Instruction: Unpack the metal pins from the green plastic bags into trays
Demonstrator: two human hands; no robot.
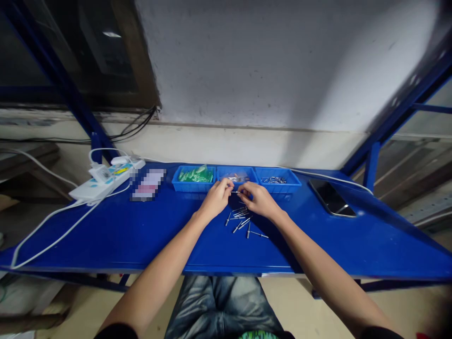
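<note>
My right hand (257,197) pinches a thin silver blind rivet (235,192) between its fingertips, with one end pointing left. Just across from it, my left hand (218,194) has thumb and fingers pressed together at the rivet's left end; whatever small thing is in that pinch cannot be made out. On the blue table below and between the hands lies a loose group of several blind rivets (242,223), pointing different ways. Behind the hands stands the middle blue bin (236,169), holding a clear bag with small parts, partly covered by my left fingers.
The left blue bin (192,188) holds green packets (195,174); the right blue bin (282,187) holds more metal rivets (274,180). A phone (332,197) lies at the right. A white power strip (106,181) with cables and a blurred-out flat item (147,184) are at the left.
</note>
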